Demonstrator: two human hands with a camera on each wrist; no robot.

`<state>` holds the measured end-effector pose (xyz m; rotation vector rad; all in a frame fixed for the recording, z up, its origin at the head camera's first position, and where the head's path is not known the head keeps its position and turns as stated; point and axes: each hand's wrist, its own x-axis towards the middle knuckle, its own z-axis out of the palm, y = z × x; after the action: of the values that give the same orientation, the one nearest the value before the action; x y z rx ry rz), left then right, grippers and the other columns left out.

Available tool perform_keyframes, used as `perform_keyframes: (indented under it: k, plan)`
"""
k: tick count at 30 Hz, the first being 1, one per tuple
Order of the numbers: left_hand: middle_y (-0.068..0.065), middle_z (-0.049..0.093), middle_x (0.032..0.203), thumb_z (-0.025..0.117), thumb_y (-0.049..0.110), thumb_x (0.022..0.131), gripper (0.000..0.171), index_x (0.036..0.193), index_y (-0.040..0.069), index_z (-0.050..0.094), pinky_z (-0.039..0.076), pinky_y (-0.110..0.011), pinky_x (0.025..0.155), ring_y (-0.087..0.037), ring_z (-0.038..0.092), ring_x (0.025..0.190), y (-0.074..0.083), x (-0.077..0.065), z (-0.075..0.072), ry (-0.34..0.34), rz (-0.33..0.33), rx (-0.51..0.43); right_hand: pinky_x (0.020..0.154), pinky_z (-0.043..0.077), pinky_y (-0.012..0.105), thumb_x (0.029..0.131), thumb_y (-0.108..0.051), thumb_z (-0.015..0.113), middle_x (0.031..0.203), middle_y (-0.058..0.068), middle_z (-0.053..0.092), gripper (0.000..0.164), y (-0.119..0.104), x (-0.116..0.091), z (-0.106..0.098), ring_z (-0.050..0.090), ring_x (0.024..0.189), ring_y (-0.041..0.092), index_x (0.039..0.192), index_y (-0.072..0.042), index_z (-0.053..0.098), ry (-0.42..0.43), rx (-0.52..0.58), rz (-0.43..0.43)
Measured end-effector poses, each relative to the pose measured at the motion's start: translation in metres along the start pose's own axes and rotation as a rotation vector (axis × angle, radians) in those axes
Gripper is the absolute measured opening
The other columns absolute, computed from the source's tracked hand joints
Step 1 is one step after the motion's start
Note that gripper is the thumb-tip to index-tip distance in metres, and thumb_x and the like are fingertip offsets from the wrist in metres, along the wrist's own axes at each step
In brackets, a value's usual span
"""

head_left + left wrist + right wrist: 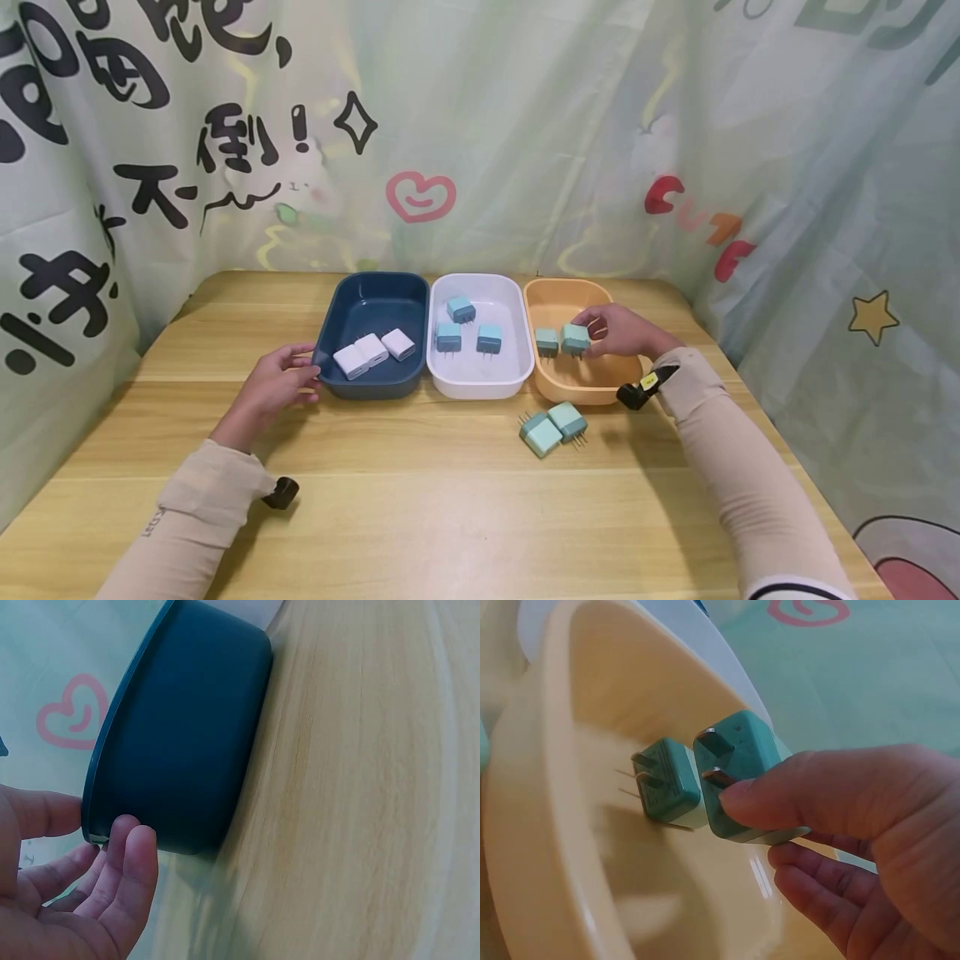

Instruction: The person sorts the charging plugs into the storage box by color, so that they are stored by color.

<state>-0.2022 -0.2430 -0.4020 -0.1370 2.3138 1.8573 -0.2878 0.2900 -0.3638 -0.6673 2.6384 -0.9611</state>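
Observation:
My right hand (618, 330) pinches a green charger plug (575, 338) over the orange tray (628, 375). In the right wrist view, the thumb lies beside the metal prongs of the held charger plug (739, 761). Another green charger plug (671, 784) lies in that tray, just beside it. My left hand (277, 385) is at the left side of the dark blue tray (378, 287). The left wrist view has its thumb on the tray's rim and the fingers against the outer wall. White charger plugs (370, 350) lie in the dark blue tray.
Between the other two trays is a white tray (480, 388) with three blue charger plugs (489, 338). Two green charger plugs (542, 435) lie on the wooden table (420, 517) in front of the orange tray. A printed curtain (510, 125) hangs behind and around the table.

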Motion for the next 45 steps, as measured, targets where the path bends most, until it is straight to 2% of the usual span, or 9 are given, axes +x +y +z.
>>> perform_keyframes:
  k: [3,7,10,14,32,39,45]
  plan:
    - [-0.025,0.041,0.127,0.05,0.002,0.098,0.054,0.147,-0.003,0.029,0.058,-0.029,0.069,-0.017,0.063,0.082,0.0,0.0,0.0,0.002,0.001,0.0,0.092,0.05,0.051,0.074,0.004,0.077,0.108,0.021,0.061,0.047,-0.01,-0.002,-0.001,0.059,0.104,0.042,0.117,0.011,0.056,-0.002,0.034,0.0]
    - [-0.026,0.041,0.129,0.05,0.002,0.098,0.054,0.147,-0.003,0.03,0.058,-0.029,0.069,-0.018,0.063,0.083,0.0,0.0,0.0,0.002,0.001,0.0,0.092,0.05,0.051,0.075,0.007,0.075,0.109,0.024,0.06,0.047,-0.012,-0.001,0.001,0.058,0.105,0.043,0.117,0.013,0.055,0.009,0.047,0.01]
    - [-0.027,0.041,0.13,0.05,0.003,0.098,0.054,0.148,-0.003,0.029,0.058,-0.03,0.07,-0.019,0.063,0.084,0.0,0.0,0.0,-0.001,-0.002,0.001,0.09,0.052,0.047,0.075,0.003,0.077,0.11,0.022,0.06,0.047,-0.001,0.004,0.002,0.059,0.106,0.041,0.118,0.01,0.056,0.021,0.038,0.007]
    - [-0.027,0.04,0.131,0.051,0.003,0.098,0.055,0.148,-0.003,0.029,0.058,-0.03,0.071,-0.02,0.063,0.085,0.0,0.0,0.0,-0.004,-0.003,-0.001,0.089,0.052,0.046,0.075,-0.002,0.08,0.11,0.02,0.062,0.048,0.004,0.007,0.002,0.06,0.105,0.04,0.117,0.008,0.058,0.037,0.016,0.002]
    - [-0.028,0.04,0.132,0.05,0.003,0.098,0.054,0.148,-0.003,0.029,0.058,-0.03,0.071,-0.021,0.063,0.086,0.001,0.0,0.001,-0.003,0.0,0.012,0.094,0.049,0.05,0.078,-0.006,0.079,0.116,0.023,0.06,0.052,0.008,0.005,0.001,0.056,0.111,0.042,0.122,0.006,0.056,0.062,0.003,0.081]
    - [-0.027,0.04,0.132,0.049,0.003,0.099,0.054,0.148,-0.002,0.029,0.058,-0.031,0.072,-0.018,0.062,0.085,-0.001,-0.003,0.001,-0.001,-0.026,0.024,0.099,0.044,0.052,0.08,-0.002,0.076,0.121,0.031,0.056,0.052,0.009,0.002,0.005,0.053,0.115,0.045,0.124,0.012,0.052,0.052,0.054,0.058]
    - [-0.027,0.04,0.132,0.049,0.003,0.099,0.054,0.148,-0.002,0.028,0.058,-0.031,0.072,-0.017,0.062,0.084,0.0,-0.002,0.002,-0.004,0.006,0.002,0.101,0.041,0.054,0.081,0.001,0.074,0.123,0.033,0.054,0.052,0.008,-0.001,0.001,0.052,0.116,0.046,0.125,0.015,0.05,0.073,0.065,0.033]
